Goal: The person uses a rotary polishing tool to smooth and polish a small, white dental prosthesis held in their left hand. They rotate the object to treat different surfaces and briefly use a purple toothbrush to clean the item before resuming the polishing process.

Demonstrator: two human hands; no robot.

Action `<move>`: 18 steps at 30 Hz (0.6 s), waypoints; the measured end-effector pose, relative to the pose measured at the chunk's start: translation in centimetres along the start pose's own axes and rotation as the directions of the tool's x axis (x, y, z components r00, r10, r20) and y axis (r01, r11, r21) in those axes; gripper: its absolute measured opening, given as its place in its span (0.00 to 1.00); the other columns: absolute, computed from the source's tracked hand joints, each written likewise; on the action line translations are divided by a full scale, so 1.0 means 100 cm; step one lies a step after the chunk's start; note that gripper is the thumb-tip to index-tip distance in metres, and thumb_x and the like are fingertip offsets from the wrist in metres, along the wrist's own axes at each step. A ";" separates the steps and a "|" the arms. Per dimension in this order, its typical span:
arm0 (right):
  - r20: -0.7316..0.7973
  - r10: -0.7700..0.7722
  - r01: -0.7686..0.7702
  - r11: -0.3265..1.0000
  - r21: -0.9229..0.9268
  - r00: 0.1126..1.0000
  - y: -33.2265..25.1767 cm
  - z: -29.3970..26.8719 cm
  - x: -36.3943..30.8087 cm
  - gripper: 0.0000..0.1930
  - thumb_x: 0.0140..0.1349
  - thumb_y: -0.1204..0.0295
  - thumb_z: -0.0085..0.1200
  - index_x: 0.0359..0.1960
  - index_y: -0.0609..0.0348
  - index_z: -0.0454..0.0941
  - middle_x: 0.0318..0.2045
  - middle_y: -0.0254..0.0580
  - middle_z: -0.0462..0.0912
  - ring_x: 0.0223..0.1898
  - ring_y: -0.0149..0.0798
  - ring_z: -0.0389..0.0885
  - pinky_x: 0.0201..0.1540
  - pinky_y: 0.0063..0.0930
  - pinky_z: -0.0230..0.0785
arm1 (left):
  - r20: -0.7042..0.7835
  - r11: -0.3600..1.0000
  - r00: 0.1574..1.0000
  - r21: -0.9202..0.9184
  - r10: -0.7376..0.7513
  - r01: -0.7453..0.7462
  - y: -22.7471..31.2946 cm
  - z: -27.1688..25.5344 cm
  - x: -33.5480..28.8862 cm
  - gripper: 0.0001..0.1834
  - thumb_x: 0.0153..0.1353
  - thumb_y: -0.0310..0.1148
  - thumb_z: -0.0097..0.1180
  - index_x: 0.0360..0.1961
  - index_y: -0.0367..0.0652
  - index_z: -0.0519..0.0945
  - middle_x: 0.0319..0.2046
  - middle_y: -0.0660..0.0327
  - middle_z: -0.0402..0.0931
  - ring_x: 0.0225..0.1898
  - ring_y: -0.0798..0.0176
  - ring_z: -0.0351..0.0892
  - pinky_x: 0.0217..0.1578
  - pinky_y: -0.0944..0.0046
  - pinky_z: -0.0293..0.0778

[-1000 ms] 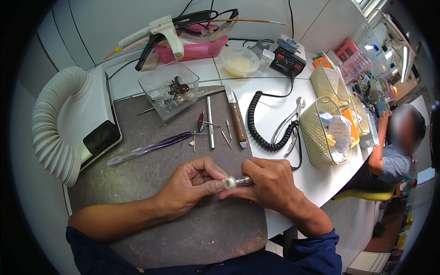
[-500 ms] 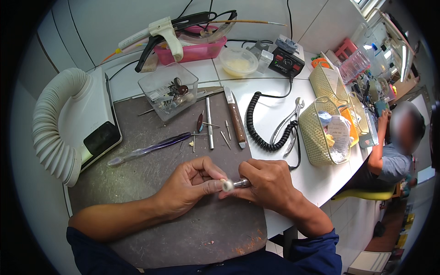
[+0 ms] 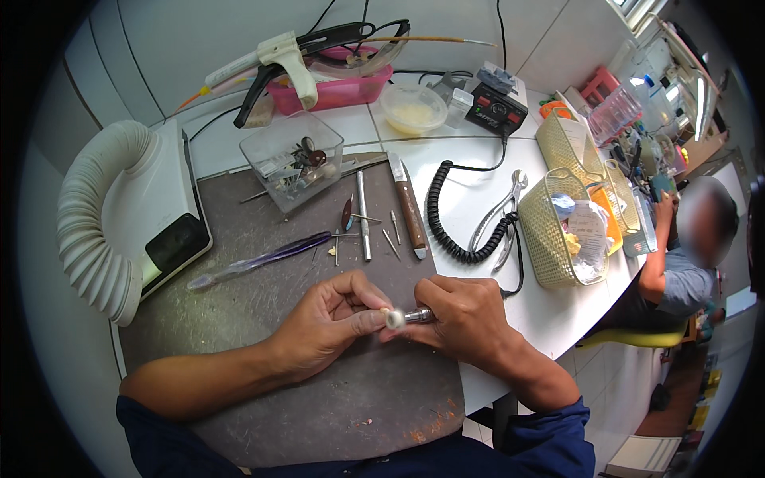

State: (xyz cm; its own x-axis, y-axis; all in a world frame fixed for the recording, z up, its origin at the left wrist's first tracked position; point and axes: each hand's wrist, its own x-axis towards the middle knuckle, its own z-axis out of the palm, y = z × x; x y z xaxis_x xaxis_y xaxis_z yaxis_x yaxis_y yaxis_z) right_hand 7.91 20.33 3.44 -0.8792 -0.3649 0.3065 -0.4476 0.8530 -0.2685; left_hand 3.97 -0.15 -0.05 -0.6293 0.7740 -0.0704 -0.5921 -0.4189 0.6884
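My right hand (image 3: 466, 317) is wrapped round a metal rotary handpiece (image 3: 419, 315). At its tip sits a pale round polishing wheel (image 3: 395, 319), smeared as if spinning. Thumb and forefinger of my left hand (image 3: 333, 319) pinch a small pale piece against the wheel; the fingertips mostly hide it, so its kind cannot be made out. Both hands meet above the grey work mat (image 3: 319, 422). Beyond them on the mat lie a brown-handled knife (image 3: 410, 207), a metal rod (image 3: 364, 215), a purple-handled toothbrush (image 3: 263, 260) and several small burs (image 3: 391, 243).
A white suction unit with a ribbed hose (image 3: 88, 223) stands at left. Behind are a clear tub of bits (image 3: 295, 183), a pink basket (image 3: 343, 94) and a control box (image 3: 498, 103) with coiled cord. Pliers (image 3: 498, 215) and woven baskets (image 3: 550, 239) lie right; a person (image 3: 689, 271) sits beyond.
Both hands keep nearly the same place and grip. The wheel and the pinched piece have shifted only very slightly.
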 end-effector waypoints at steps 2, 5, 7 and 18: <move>-0.030 -0.028 0.028 1.000 0.011 0.999 0.001 0.005 -0.001 0.28 0.46 0.41 0.63 0.17 0.54 0.69 0.12 0.36 0.73 0.13 0.38 0.75 0.14 0.30 0.64 | -0.005 1.000 1.000 -0.011 -0.012 0.012 0.002 0.001 -0.001 0.07 0.61 0.25 0.58 0.36 0.43 0.72 0.36 0.57 0.76 0.38 0.65 0.76 0.41 0.66 0.72; -0.011 0.035 -0.035 0.999 -0.011 0.999 -0.001 -0.003 0.001 0.28 0.45 0.42 0.64 0.17 0.54 0.69 0.12 0.35 0.73 0.13 0.37 0.76 0.14 0.30 0.64 | -0.039 1.000 0.999 0.021 0.003 -0.002 -0.001 -0.001 0.000 0.06 0.61 0.25 0.58 0.37 0.43 0.72 0.36 0.57 0.76 0.38 0.65 0.76 0.40 0.66 0.72; -0.005 0.001 -0.001 1.000 -0.002 1.000 -0.002 -0.002 0.002 0.28 0.45 0.42 0.64 0.17 0.54 0.69 0.12 0.35 0.73 0.13 0.37 0.76 0.14 0.30 0.64 | -0.014 1.000 1.000 0.002 -0.008 0.008 0.001 0.000 -0.001 0.06 0.62 0.25 0.57 0.37 0.43 0.72 0.37 0.57 0.76 0.38 0.65 0.76 0.40 0.66 0.72; 0.008 0.038 -0.038 0.999 -0.009 0.999 -0.002 0.000 0.001 0.29 0.45 0.41 0.64 0.17 0.54 0.69 0.13 0.36 0.74 0.12 0.38 0.76 0.13 0.31 0.64 | -0.004 1.000 1.000 -0.006 -0.002 0.002 0.000 -0.002 0.000 0.07 0.61 0.26 0.58 0.37 0.42 0.73 0.36 0.56 0.76 0.38 0.64 0.76 0.41 0.66 0.71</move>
State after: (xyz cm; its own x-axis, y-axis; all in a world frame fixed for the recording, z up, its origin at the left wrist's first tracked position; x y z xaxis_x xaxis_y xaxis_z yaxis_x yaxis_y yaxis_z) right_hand 7.93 20.15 3.50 -0.8968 -0.3353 0.2887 -0.4126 0.8694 -0.2719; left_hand 3.88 -0.28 -0.19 -0.6303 0.7727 -0.0749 -0.5963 -0.4201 0.6841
